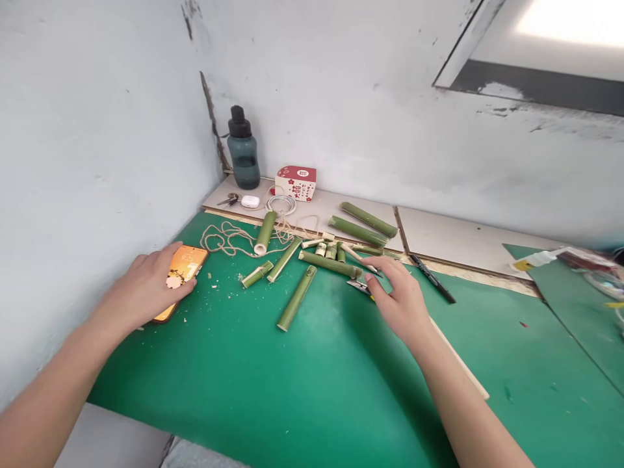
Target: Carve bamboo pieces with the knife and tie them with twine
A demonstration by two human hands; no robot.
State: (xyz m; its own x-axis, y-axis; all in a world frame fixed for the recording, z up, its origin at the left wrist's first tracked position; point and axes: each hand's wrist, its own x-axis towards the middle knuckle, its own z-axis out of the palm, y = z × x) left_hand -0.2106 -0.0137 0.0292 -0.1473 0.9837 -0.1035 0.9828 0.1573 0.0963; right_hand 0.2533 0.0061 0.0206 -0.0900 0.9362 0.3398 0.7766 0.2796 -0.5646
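Note:
My left hand (146,286) lies on an orange phone (181,273) at the left edge of the green mat (292,390), fingers curled over it. My right hand (397,296) reaches to a utility knife (359,286) with a yellow handle, its fingertips resting on it. Several green bamboo pieces lie before both hands: a long one (296,298), a split one (283,259), a thick tube (266,232) and short sections (330,249). A thin pale stick (358,257) lies just above my right fingers.
Twine (229,239) is strewn at the back left. A dark water bottle (243,151), a red-white box (296,182), keys (228,199), an earbud case (250,201) and a white cable (281,205) sit in the corner. A black pen (433,279) lies at right. Walls close in left and behind.

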